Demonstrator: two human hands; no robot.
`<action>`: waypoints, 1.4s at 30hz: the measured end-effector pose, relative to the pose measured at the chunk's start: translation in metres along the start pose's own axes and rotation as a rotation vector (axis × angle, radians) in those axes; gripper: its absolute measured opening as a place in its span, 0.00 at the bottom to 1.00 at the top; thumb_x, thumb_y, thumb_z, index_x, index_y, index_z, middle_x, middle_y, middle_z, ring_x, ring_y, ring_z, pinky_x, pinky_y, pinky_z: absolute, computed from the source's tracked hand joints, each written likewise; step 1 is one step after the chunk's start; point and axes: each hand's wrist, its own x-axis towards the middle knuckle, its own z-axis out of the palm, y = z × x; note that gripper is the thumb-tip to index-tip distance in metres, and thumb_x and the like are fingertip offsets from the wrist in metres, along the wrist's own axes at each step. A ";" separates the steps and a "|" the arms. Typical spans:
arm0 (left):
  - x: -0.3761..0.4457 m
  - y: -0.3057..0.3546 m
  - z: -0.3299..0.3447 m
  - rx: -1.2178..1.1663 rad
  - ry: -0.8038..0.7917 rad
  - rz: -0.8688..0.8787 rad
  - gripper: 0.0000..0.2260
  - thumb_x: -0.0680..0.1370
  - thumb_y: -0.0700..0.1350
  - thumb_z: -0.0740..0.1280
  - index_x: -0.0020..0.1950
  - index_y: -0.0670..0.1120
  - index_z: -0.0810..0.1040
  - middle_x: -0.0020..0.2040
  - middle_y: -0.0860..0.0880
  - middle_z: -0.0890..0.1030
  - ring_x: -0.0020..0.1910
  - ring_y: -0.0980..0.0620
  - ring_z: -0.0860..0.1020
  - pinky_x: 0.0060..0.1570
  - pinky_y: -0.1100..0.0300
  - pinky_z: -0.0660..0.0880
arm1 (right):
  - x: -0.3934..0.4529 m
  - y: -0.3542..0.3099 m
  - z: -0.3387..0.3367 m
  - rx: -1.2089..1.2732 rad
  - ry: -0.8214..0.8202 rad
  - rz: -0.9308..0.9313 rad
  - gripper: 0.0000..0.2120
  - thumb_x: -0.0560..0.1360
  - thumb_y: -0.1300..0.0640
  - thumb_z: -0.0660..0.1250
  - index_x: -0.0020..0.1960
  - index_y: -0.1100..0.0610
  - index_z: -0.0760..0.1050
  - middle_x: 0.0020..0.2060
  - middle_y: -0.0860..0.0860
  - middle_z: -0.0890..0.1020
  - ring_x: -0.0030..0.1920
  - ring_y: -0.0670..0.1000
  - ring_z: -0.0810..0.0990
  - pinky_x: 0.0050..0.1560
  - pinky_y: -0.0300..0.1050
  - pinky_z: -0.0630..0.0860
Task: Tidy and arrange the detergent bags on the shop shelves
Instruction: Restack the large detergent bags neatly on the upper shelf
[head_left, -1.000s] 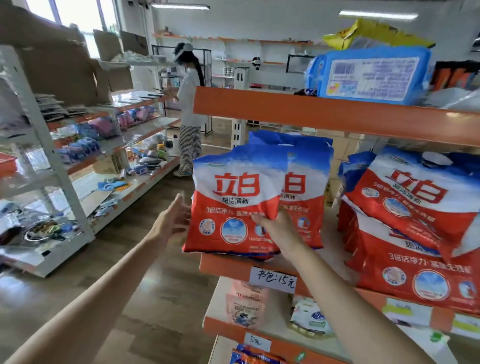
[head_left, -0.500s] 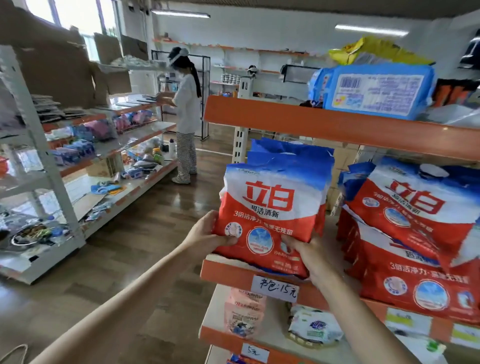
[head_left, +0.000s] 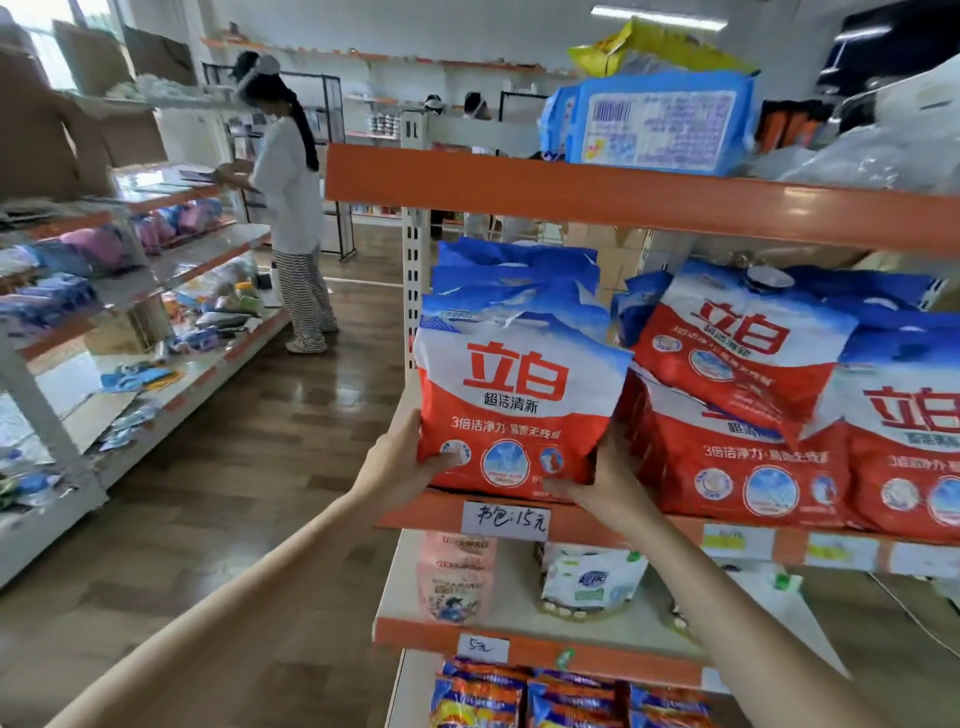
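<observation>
Now your left hand (head_left: 400, 462) and right hand (head_left: 605, 475) grip the red-white-blue plastic detergent bag (head_left: 519, 405); it has apparently settled upright on the orange shelf (head_left: 675, 525), squared to its row.

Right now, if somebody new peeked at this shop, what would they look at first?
Probably the big red, white and blue detergent bag in the middle, standing at the shelf's left end, with the left hand and right hand gripping its bottom corners. Next, more matching bags leaning in a messy pile to its right. Above, a blue pack lies on the top shelf.
</observation>
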 end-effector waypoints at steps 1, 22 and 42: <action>0.001 0.002 0.001 -0.008 0.018 0.002 0.28 0.72 0.52 0.73 0.67 0.47 0.66 0.56 0.48 0.81 0.54 0.44 0.78 0.50 0.55 0.74 | -0.003 0.000 0.001 -0.050 0.005 -0.022 0.46 0.63 0.46 0.78 0.72 0.55 0.57 0.67 0.51 0.67 0.68 0.51 0.66 0.67 0.51 0.67; -0.001 0.141 0.063 0.394 0.086 0.416 0.09 0.75 0.45 0.65 0.54 0.46 0.69 0.47 0.50 0.78 0.46 0.45 0.79 0.41 0.53 0.75 | 0.010 0.006 -0.104 -0.194 0.178 0.046 0.12 0.78 0.57 0.62 0.37 0.56 0.76 0.43 0.60 0.84 0.45 0.60 0.82 0.42 0.47 0.75; 0.039 0.207 0.147 -0.008 -0.136 0.057 0.12 0.78 0.47 0.66 0.59 0.43 0.74 0.56 0.46 0.78 0.55 0.48 0.77 0.55 0.56 0.74 | 0.017 0.083 -0.213 0.406 0.134 0.368 0.12 0.74 0.54 0.70 0.53 0.60 0.76 0.46 0.53 0.83 0.45 0.53 0.82 0.49 0.49 0.80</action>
